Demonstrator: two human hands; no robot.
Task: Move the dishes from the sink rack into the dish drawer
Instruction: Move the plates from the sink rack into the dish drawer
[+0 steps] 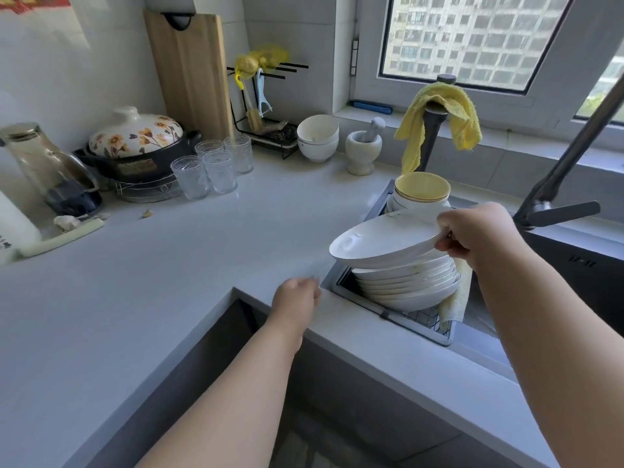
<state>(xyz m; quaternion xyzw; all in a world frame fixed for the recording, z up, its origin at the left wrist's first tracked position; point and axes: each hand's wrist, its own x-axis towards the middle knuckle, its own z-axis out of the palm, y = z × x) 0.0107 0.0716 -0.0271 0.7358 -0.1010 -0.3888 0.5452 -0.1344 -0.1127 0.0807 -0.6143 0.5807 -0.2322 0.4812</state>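
A stack of several white plates (405, 285) rests on the wire sink rack (429, 324) at the sink's left end. My right hand (479, 231) grips the right rim of the top white plate (381, 239), which is tilted and lifted off the stack. Behind the stack stand white bowls topped by a yellow-lined bowl (422, 189). My left hand (297, 297) hovers at the counter edge left of the rack, blurred, fingers loosely curled, holding nothing. The dish drawer is not visible; only a dark cabinet front (202, 359) shows below the counter.
On the grey counter (202, 265) stand several glasses (212, 170), a floral clay pot (138, 143), two stacked white bowls (317, 138), a mortar with pestle (363, 148) and a glass jug (47, 163). A yellow cloth (439, 119) hangs on the dark faucet (557, 184) area right of the rack.
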